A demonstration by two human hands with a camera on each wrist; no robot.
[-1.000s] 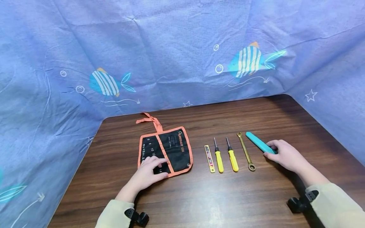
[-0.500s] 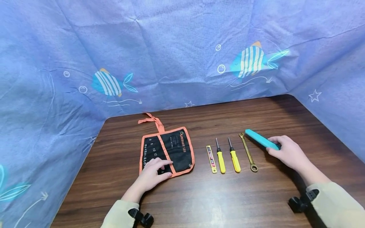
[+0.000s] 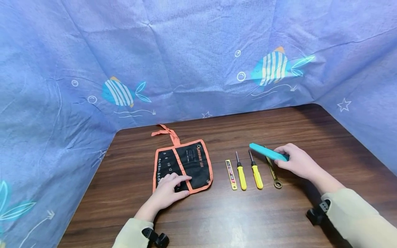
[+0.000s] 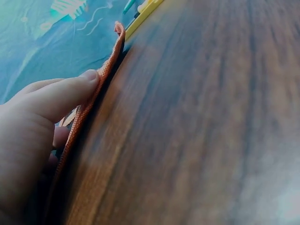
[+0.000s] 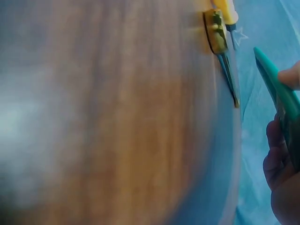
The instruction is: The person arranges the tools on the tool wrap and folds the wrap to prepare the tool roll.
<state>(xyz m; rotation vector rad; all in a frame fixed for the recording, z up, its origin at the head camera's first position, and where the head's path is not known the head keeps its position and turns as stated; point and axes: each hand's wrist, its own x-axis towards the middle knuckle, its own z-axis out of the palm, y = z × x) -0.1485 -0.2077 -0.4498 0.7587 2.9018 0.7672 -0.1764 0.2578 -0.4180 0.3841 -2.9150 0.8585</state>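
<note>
A black tool pouch (image 3: 193, 162) with orange edging lies spread on the table, printed with numbers beside its slots. My left hand (image 3: 169, 189) rests on its near left part, fingers loosely bent. In the left wrist view the thumb (image 4: 75, 93) touches the orange edge. My right hand (image 3: 297, 162) grips the ribbed near end of a long flat teal tool (image 3: 263, 151), whose kind I cannot tell. It hovers over a brass-coloured combination wrench (image 3: 273, 172), hiding part of it. The right wrist view shows the teal tool off the table, between thumb and fingers.
Left of the wrench lie two yellow-handled screwdrivers, the nearer-to-wrench screwdriver (image 3: 257, 175) and the other screwdriver (image 3: 241, 177), then a slim yellow labelled strip (image 3: 231, 175). An orange tie (image 3: 170, 133) trails behind the pouch. A blue fish-print cloth (image 3: 192, 62) hangs around the wooden table.
My right hand has lifted the teal tool and carried it left, from beside the wrench to over it. My left hand stays on the pouch; the view has shifted slightly.
</note>
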